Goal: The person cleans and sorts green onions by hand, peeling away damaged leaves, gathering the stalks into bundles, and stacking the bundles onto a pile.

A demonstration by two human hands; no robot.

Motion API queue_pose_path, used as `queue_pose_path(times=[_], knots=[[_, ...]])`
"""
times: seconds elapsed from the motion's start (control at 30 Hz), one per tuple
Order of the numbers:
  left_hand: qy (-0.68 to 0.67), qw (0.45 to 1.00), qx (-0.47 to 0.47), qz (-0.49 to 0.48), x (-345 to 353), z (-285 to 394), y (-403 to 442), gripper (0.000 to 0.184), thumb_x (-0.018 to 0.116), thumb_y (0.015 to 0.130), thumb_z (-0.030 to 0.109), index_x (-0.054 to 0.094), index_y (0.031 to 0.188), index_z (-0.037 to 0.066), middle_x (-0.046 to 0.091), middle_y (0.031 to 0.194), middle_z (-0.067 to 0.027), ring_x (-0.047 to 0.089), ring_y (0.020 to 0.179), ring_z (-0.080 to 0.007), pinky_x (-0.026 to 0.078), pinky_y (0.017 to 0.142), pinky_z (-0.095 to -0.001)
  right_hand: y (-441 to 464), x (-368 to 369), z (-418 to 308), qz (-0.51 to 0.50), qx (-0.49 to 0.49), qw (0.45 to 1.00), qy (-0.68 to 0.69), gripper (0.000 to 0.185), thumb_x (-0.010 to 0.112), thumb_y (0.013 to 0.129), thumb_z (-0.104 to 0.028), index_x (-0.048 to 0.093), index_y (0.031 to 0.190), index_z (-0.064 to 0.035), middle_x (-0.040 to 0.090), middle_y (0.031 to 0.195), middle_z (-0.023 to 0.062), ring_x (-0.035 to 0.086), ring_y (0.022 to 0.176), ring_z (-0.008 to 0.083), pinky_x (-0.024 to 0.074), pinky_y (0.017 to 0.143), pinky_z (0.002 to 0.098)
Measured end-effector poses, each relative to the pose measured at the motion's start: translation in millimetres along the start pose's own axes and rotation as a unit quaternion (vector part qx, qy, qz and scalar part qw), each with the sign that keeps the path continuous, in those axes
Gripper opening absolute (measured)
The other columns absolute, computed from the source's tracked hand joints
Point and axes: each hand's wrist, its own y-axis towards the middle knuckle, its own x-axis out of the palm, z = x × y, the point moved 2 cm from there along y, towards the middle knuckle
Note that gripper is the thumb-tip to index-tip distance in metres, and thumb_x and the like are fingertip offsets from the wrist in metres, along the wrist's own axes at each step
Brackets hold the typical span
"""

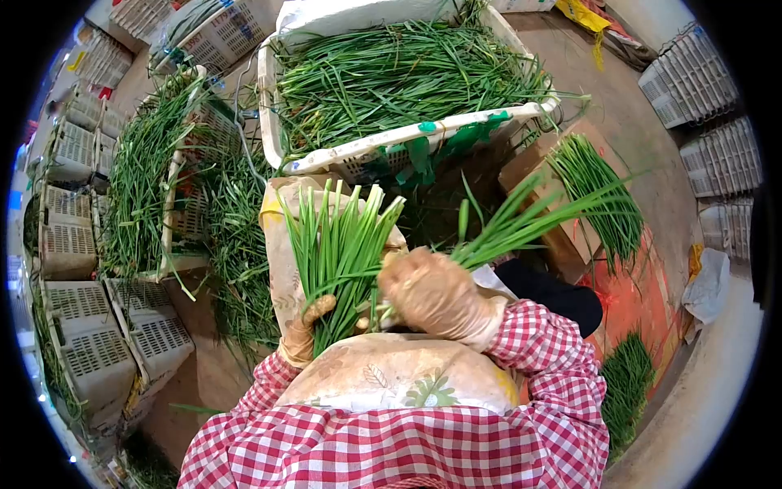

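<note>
My left hand [303, 328], in a tan glove, is closed around a thick bunch of garlic chives [338, 253] with pale cut ends pointing up and away from me. My right hand [436, 295], gloved too and slightly blurred, is closed on a smaller bundle of chives [521, 226], whose green leaves fan out to the right. Both hands are close together above my lap, over a stained, leaf-patterned apron [399, 371]. The right hand's fingertips are mostly hidden, beside the stems of the left bunch.
A large white crate [342, 155] heaped with loose chives stands in front. Another chive-filled crate [169, 216] is at left, near stacked crates [98, 342]. Right, a chive bundle [599, 191] lies on a cardboard box [533, 167]; another bundle [627, 391] lies lower. More stacked crates [692, 77] line the wall.
</note>
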Motion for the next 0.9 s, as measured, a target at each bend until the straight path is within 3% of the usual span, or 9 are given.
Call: queue_pose_path(times=[0.13,0.2,0.37,0.6,0.63,0.7,0.8,0.83,0.9], knots=[[0.052,0.998,0.035,-0.015,-10,0,6,0.054,0.061,0.082,0.013,0.042,0.132,0.002,0.055,0.123,-0.0115,0.057,0.106,-0.0202,0.049,0.094,-0.0345,15,-11,-17,-0.063,-0.016,0.975,0.212,0.013,0.063,0.077,-0.02,0.06,0.077,-0.0069,0.052,0.073,0.0039,0.054,0.072,0.0187,0.0494,0.064,0.0312],[0.093,0.994,0.058,-0.005,-27,-4,2,0.054,0.061,0.083,0.013,0.041,0.132,0.002,0.054,0.124,-0.0134,0.057,0.107,-0.0221,0.049,0.094,-0.0362,16,-29,-3,-0.015,0.024,0.893,0.45,0.013,0.065,0.079,-0.019,0.062,0.076,-0.0075,0.053,0.074,0.0046,0.055,0.07,0.0169,0.0492,0.065,0.0307],[-0.082,0.994,0.003,-0.079,-11,-3,-5,0.052,0.06,0.084,0.013,0.042,0.129,-0.006,0.053,0.124,-0.0212,0.058,0.106,-0.0296,0.051,0.092,-0.0418,-4,-77,69,0.217,0.273,0.739,0.577,0.025,0.056,0.092,-0.032,0.062,0.087,-0.0079,0.059,0.073,0.0005,0.048,0.053,0.0082,0.0354,0.043,0.0217],[-0.098,0.991,0.012,-0.096,-27,-5,-7,0.053,0.061,0.084,0.014,0.042,0.129,-0.006,0.053,0.124,-0.022,0.06,0.104,-0.0315,0.054,0.085,-0.0443,-44,-74,149,0.401,0.382,0.745,0.372,0.025,0.06,0.09,-0.031,0.063,0.095,-0.0067,0.056,0.063,-0.0031,0.046,0.049,0.0048,0.0345,0.043,0.0197],[-0.098,0.99,0.016,-0.097,-23,-4,-7,0.053,0.061,0.084,0.014,0.042,0.129,-0.006,0.053,0.124,-0.022,0.06,0.104,-0.0315,0.054,0.085,-0.0443,-39,-60,148,0.294,0.371,0.857,0.203,0.025,0.061,0.09,-0.031,0.063,0.095,-0.0068,0.058,0.064,-0.0017,0.049,0.05,0.006,0.0382,0.045,0.0217],[-0.089,0.99,0.052,-0.1,-12,0,-11,0.054,0.06,0.085,0.014,0.039,0.131,-0.005,0.052,0.124,-0.0222,0.06,0.104,-0.0321,0.053,0.086,-0.0457,-29,-36,137,0.099,0.41,0.895,0.147,0.023,0.061,0.089,-0.03,0.064,0.097,-0.0084,0.061,0.067,0.0012,0.055,0.053,0.0089,0.0447,0.05,0.0257],[-0.085,0.987,0.065,-0.124,-13,2,-15,0.056,0.059,0.085,0.014,0.037,0.133,-0.005,0.051,0.125,-0.0222,0.059,0.106,-0.0333,0.053,0.085,-0.0471,-37,-8,123,-0.158,0.436,0.843,0.274,0.026,0.062,0.088,-0.03,0.065,0.106,-0.0121,0.065,0.073,0.0056,0.062,0.06,0.0121,0.0487,0.055,0.0282],[-0.093,0.984,0.064,-0.135,-17,2,-13,0.059,0.059,0.086,0.016,0.033,0.136,-0.004,0.048,0.128,-0.023,0.057,0.108,-0.034,0.052,0.086,-0.0492,-35,-2,118,-0.215,0.299,0.883,0.292,0.029,0.063,0.087,-0.031,0.065,0.108,-0.0106,0.066,0.074,0.0053,0.061,0.061,0.0117,0.0485,0.056,0.0273],[-0.085,0.987,0.067,-0.122,-24,4,-17,0.061,0.059,0.086,0.016,0.031,0.137,-0.003,0.047,0.129,-0.0233,0.056,0.11,-0.0341,0.052,0.087,-0.0503,-47,0,104,-0.292,0.332,0.732,0.519,0.04,0.067,0.083,-0.036,0.064,0.109,-0.0061,0.067,0.082,0.0033,0.057,0.063,0.0091,0.0465,0.056,0.0243]])
